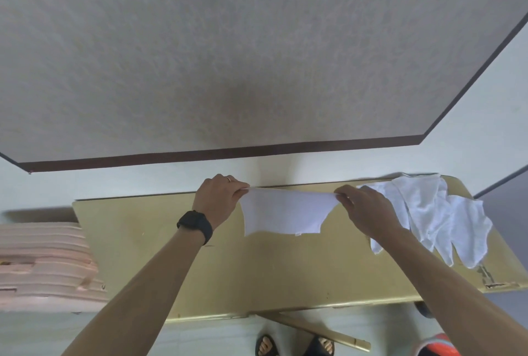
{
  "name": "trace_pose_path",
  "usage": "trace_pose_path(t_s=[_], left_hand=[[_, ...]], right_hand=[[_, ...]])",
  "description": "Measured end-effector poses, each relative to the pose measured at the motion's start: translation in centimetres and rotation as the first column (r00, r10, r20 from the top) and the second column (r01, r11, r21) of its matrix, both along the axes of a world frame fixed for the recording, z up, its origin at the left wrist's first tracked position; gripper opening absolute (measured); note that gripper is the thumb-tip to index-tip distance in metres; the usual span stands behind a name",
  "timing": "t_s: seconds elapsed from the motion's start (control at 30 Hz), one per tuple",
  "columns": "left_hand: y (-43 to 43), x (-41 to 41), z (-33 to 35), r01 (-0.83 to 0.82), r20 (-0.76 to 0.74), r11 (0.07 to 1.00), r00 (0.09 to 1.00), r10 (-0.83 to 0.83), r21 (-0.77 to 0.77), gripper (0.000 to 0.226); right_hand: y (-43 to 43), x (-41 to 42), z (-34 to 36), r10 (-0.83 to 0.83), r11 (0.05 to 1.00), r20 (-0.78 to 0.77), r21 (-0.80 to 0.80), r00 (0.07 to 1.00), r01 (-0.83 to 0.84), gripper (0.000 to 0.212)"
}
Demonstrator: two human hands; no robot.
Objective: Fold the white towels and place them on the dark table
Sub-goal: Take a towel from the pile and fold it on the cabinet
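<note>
Both hands up over the yellow bench (160,255), one white towel (281,213) stretched between them.

- Left hand (221,198): fingers (238,188) curled, pinching the towel's upper left corner. Black watch (195,224) on the wrist, ring (228,179) on one finger.
- Right hand (364,211): fingers (341,194) curled, pinching the upper right corner.
- The towel's top edge is pulled taut from hand to hand. The rest hangs toward the person, bottom edge uneven, with a small tag (297,233) at the lower hem. Can't tell whether the lower edge touches the bench top or hangs just off it.
- Pile of white towels (431,213): loose and unfolded on the right end of the bench, just beside the right hand, with its near edges draped toward the front.
- Nothing folded is visible on the bench.

Surroundings:
- Pink stacked slabs (43,264) left of the bench, touching or nearly touching its end.
- Sandalled feet (267,345) on the pale floor under the near edge.
- A yellow bar (317,330) lies diagonally by the feet.
- Orange item (440,345) at the bottom right, cropped, can't identify it.
- Grey textured surface (257,41) with a dark edge strip beyond the bench.
</note>
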State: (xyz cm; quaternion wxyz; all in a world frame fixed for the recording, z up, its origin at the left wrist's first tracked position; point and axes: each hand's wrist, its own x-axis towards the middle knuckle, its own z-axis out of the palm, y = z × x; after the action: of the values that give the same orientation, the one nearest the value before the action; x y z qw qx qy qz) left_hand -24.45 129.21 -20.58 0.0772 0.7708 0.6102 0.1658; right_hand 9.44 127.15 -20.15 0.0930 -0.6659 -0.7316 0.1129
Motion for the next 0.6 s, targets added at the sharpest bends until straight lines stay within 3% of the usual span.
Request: trace_pose_path(t_s=[0.3,0.43,0.53,0.6], left_hand=[[3.5,1.3,-2.2,-0.044,-0.044,0.989,0.998,0.05,0.141,0.011],[1.9,1.3,-4.2,-0.014,-0.09,0.978,0.995,0.033,0.208,0.007],[-0.6,1.1,-6.7,-0.008,-0.115,0.987,0.993,0.027,0.164,0.025],[-2.8,1.2,-8.8,-0.006,-0.103,0.995,0.995,0.016,0.102,0.012]], right_hand=[[5.3,0.9,-2.0,0.002,0.966,-0.025,0.26,1.0,0.004,0.011],[4.2,1.1,-4.4,0.048,0.96,-0.038,0.278,0.998,-0.035,0.006],[1.6,1.4,-7.4,0.085,0.97,-0.047,0.233,0.995,-0.072,0.01],[-0.8,1.5,-9.7,0.079,0.981,-0.068,0.18,0.994,-0.066,0.01]])
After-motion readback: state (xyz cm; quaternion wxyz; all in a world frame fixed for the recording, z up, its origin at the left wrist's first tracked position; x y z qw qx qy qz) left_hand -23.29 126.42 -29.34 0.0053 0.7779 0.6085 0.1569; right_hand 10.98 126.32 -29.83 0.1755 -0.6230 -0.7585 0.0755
